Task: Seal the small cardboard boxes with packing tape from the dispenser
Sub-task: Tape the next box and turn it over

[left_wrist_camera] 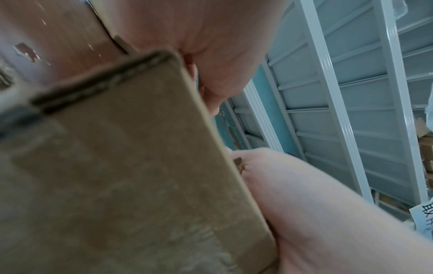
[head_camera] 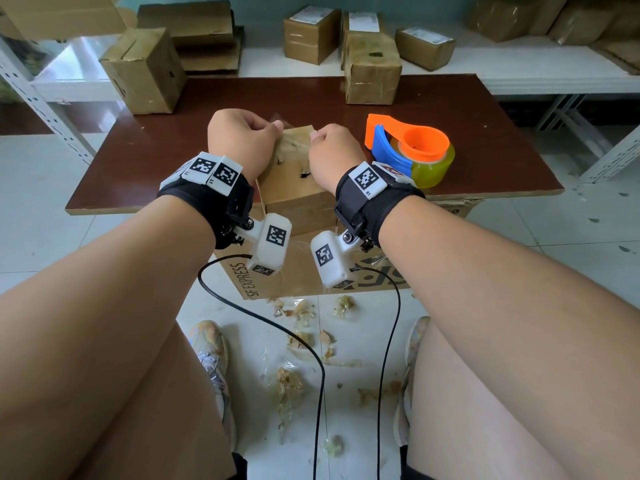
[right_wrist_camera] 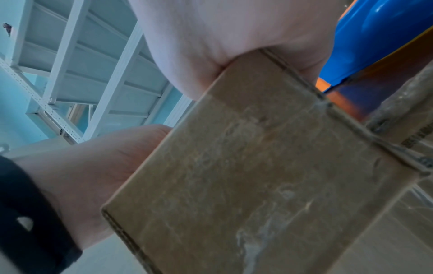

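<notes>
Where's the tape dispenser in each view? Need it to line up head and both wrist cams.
Head: tape dispenser on the brown table, right of the right hand.
Left wrist: not in it.
Right wrist: only its blue and orange body shows, top right corner, behind the right hand.
Shared landmark: the small cardboard box that both hands hold.

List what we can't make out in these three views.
- Head view: fingertips of the left hand and right hand are curled out of sight on the small cardboard box.
- Head: whether tape lies on the box top; only a faint clear strip shows.
- Wrist views: the box, blurred, fills the frames.
- Tape dispenser: its cutter faces away.
</notes>
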The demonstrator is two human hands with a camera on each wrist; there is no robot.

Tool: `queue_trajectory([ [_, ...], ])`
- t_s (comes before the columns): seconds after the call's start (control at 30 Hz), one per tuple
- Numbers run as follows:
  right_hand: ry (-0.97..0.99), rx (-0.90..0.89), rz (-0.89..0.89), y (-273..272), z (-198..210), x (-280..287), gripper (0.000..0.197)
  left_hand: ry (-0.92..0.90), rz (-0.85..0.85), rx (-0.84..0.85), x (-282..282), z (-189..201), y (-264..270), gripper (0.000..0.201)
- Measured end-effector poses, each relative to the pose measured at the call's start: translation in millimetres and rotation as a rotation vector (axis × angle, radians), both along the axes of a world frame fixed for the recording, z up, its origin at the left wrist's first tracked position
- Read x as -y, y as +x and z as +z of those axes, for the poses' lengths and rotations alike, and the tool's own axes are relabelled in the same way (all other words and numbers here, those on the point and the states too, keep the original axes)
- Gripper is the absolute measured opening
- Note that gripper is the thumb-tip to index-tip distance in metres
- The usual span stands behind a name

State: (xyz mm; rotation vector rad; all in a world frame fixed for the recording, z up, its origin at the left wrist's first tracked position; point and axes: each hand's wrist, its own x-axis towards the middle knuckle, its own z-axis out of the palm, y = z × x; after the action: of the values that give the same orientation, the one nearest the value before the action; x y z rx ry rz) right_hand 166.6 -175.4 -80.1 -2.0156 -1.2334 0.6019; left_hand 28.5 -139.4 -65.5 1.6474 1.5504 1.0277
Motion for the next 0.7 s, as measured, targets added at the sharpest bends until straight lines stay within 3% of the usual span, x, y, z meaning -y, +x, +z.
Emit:
queue_trajectory([
  [0.47,-0.013,0.023,0.008,4,-4,-3,0.037,-0.034,0.047,-0.028,-9,-8,2,0.025],
  [0.5,-0.026,0.009,0.0,3,-4,-3,0.039,-0.037,0.08,-0.015,-10,-9,3,0.025],
  [0.6,-0.088,-0.034,-0.027,2,-3,-5,0.048,-0.2,0.177,0.132,-10,-11,6,0.055],
  [0.7,-0.088,-0.046,-0.026,4,-1,-2,0.043,-0.364,0.099,0.274,-8,-10,4,0.049],
])
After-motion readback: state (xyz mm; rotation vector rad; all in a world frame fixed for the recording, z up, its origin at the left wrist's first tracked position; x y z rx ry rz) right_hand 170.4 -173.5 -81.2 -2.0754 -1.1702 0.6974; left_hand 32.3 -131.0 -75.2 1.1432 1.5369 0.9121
